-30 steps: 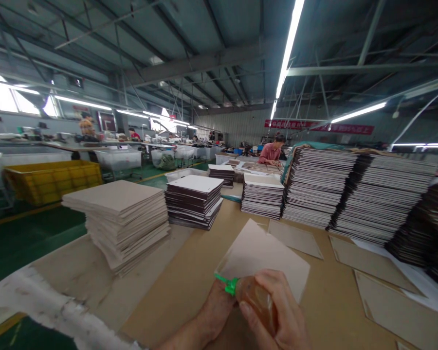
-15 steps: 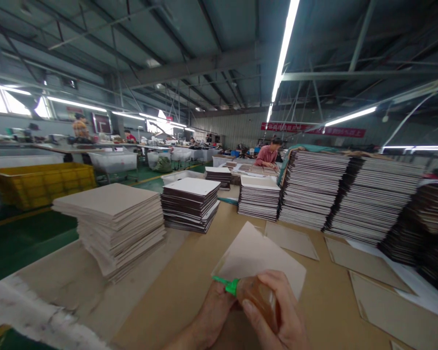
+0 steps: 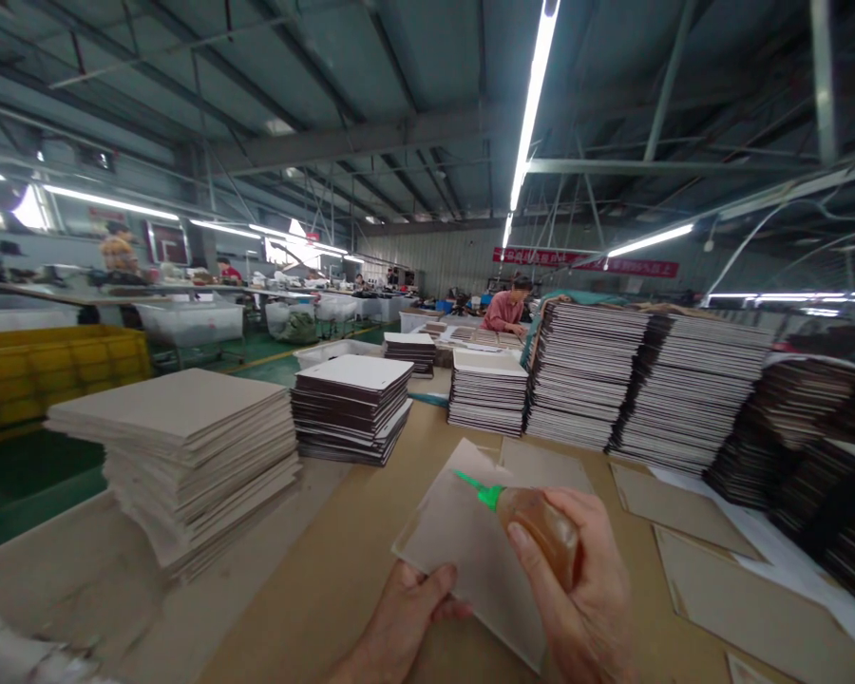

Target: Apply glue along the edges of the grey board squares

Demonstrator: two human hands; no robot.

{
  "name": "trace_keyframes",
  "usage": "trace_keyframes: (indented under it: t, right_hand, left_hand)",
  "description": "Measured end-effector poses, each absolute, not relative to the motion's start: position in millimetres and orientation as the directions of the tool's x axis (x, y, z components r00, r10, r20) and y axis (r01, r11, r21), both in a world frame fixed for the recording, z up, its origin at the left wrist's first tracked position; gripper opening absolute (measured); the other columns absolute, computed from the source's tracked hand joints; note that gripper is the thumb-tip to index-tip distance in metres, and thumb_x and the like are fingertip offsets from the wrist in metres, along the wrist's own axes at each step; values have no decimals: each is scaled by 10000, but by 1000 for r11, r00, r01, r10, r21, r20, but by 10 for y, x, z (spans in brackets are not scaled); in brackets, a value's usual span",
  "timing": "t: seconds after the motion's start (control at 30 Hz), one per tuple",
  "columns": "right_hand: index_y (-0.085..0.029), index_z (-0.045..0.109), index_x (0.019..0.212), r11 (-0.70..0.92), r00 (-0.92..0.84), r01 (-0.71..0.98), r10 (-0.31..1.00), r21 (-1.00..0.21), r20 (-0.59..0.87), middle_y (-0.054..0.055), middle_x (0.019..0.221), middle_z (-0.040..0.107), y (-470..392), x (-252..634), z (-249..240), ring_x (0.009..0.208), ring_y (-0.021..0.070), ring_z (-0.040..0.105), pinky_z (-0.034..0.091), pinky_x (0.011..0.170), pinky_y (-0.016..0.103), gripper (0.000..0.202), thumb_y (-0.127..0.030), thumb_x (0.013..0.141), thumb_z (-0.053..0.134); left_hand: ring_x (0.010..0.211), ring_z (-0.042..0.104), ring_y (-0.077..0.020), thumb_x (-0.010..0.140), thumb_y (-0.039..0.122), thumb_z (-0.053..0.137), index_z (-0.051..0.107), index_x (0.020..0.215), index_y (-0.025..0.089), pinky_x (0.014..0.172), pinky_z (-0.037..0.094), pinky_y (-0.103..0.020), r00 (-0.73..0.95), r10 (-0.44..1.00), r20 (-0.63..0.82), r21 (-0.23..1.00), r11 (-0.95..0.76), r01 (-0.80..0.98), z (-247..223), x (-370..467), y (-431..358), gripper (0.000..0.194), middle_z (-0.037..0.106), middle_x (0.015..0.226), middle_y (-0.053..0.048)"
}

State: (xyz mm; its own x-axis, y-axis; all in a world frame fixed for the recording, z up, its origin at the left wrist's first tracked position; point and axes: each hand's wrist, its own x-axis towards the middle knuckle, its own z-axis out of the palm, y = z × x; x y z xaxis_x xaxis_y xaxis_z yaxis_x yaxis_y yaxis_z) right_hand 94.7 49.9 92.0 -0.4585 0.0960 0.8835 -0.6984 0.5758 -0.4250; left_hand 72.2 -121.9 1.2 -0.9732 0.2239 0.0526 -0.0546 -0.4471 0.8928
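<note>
Between my hands a pale beige board (image 3: 463,537) is held at a slant above the brown tabletop. My left hand (image 3: 420,603) grips its near left edge, thumb on top and fingers beneath. In my right hand (image 3: 584,570) is a glue bottle (image 3: 538,527) of amber colour with a green nozzle, lying on its side. The nozzle points left over the upper part of the board; whether its tip touches the surface I cannot tell. Other beige boards (image 3: 688,503) lie flat to the right, one of them partly behind my right hand.
To the left stands a tall stack of beige boards (image 3: 199,465). Dark-edged boards are piled at the centre (image 3: 352,404) and in high stacks (image 3: 588,375) on the right. Beyond them a person in a red top (image 3: 504,312) works at a table. A yellow bin (image 3: 57,370) is far left.
My right hand has raised the bottle, moving its nozzle from beside my left hand to over the board's upper part. The board has turned and tilted, and the view has shifted slightly right.
</note>
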Motion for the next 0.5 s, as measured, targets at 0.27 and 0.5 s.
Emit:
trace_keyframes:
  t: [0.27,0.5]
  right_hand:
    - [-175,512,1142,631,-384,-699,67,-337,921,79,1087,502,531,844,1076,992,225,510,414,835,337,283,-331,922,599]
    - [-164,526,1134,622,-368,-710,70,-329,927,70,1098,496,539,876,1083,1007,205,505,407,855,309,276,-310,915,611]
  left_hand:
    - [916,621,-260,716,433,723,613,1208,231,701,531,-365,-980,193,45,896,-441,-45,26,744,-1220,544,681,1106,-70]
    - [895,618,-263,706,426,730,610,1220,209,723,534,-386,-983,182,14,890,-450,-71,49,751,-1223,570,689,1081,-81]
